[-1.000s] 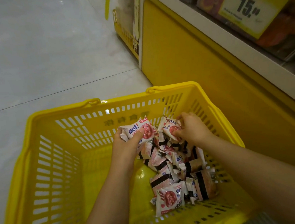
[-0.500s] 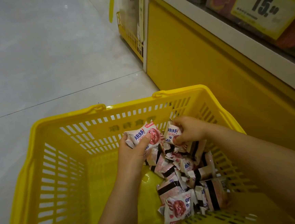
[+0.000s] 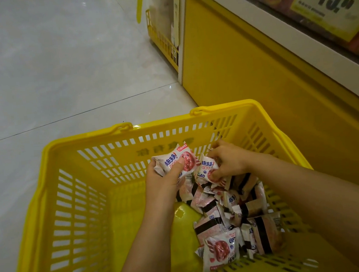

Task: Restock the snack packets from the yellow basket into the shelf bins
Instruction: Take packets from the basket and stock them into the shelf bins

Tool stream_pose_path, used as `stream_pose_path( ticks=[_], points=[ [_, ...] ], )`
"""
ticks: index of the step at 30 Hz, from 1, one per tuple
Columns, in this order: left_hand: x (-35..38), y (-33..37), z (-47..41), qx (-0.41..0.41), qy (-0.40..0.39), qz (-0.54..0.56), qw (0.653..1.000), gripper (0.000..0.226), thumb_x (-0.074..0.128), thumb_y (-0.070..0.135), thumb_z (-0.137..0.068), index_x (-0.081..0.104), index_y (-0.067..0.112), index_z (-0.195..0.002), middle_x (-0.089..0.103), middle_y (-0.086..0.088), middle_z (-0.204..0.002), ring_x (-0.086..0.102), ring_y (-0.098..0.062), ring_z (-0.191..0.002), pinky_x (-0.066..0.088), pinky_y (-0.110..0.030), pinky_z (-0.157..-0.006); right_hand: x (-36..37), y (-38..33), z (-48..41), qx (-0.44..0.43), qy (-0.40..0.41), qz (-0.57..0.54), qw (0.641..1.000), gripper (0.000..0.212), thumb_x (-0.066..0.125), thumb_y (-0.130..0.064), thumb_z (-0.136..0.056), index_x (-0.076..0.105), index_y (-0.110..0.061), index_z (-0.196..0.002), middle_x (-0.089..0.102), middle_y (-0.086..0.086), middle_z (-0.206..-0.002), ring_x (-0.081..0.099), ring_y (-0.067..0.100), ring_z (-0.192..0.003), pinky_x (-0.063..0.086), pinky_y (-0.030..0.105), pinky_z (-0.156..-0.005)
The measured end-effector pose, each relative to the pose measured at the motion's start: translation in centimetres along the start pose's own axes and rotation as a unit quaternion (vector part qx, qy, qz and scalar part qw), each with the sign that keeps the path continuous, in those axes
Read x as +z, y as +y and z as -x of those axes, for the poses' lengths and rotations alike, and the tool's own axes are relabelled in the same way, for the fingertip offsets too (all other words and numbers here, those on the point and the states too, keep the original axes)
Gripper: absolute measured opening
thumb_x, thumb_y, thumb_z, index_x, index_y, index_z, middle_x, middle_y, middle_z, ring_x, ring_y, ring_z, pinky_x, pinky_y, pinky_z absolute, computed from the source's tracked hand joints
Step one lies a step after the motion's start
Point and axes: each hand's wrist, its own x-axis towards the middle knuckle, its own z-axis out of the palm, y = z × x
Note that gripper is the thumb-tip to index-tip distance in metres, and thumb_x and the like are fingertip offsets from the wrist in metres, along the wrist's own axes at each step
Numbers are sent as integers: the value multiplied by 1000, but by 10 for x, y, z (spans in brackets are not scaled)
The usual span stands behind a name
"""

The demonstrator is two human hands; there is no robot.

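Progress: I am judging this as the gathering stage; nothing I can see is going into a shelf bin yet, and most of the stock is sitting in the yellow basket [image 3: 76,210].
Left to do: I am reckoning the whole pile needs carrying up to the shelf [image 3: 250,19] on the right; the bins themselves are mostly cut off at the top edge, so I cannot tell how full they are.
Left hand: my left hand [image 3: 164,180] is gripping a small stack of packets [image 3: 176,161], thumb pressing across the front of the top one, held above the basket floor near the far wall.
Right hand: my right hand [image 3: 228,160] is closing on another packet [image 3: 206,169] at the top of the heap, fingers curled over it and thumb on its face.
Basket contents: the loose snack packets [image 3: 231,222] are lying heaped along the right side, overlapping, some face up and some face down; the left half of the floor is showing bare yellow.
Shelf area: a yellow price tag [image 3: 331,1] is hanging at the shelf front, with reddish goods behind it that are too blurred to name.
Surroundings: the basket is standing on the pale tiled floor [image 3: 49,71], just beside the yellow shelf base [image 3: 245,76].
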Motion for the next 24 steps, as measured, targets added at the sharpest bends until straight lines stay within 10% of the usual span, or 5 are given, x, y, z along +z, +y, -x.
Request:
stream_pose_path(
  ticks=[6,11,15,19,24],
  points=[
    [-2,-1,-2,4,10,8,1000,72,74,22,-82,37,16,-144,65,-4,-121,66,-16,-104,57,-22,-68,-2,-3,3,5,54,61,997,48,65,-53,-78,60,-32,-121,54,0,-122,37,25,-120,29,43,-98],
    [-2,1,-6,26,46,14,998,70,73,22,-83,37,19,-143,65,-4,-120,66,-13,-100,57,-18,-62,-19,-2,33,-25,276,-103,955,28,72,-38,-79,67,-21,-101,60,-2,-101,55,15,-96,42,27,-75],
    [1,1,-2,31,56,14,998,74,74,23,-83,33,22,-145,61,-2,-122,64,-11,-100,56,-19,-65,-32,-15,62,8,284,-437,854,17,76,-16,-79,68,-20,-94,72,-11,-82,67,0,-73,49,12,-59],
    [10,9,12,31,19,21,999,70,73,23,-83,38,18,-142,63,-4,-124,66,-14,-103,59,-23,-71,-49,-30,88,32,238,-639,731,20,66,-5,-85,65,-6,-105,73,9,-94,71,19,-80,58,26,-65],
    [33,37,51,47,-89,87,991,53,71,24,-83,50,17,-131,68,-3,-118,69,-12,-100,58,-33,-82,-65,-53,134,-1,195,-758,623,11,57,-2,-88,62,-5,-98,74,7,-80,71,16,-68,56,25,-55]
  ],
)
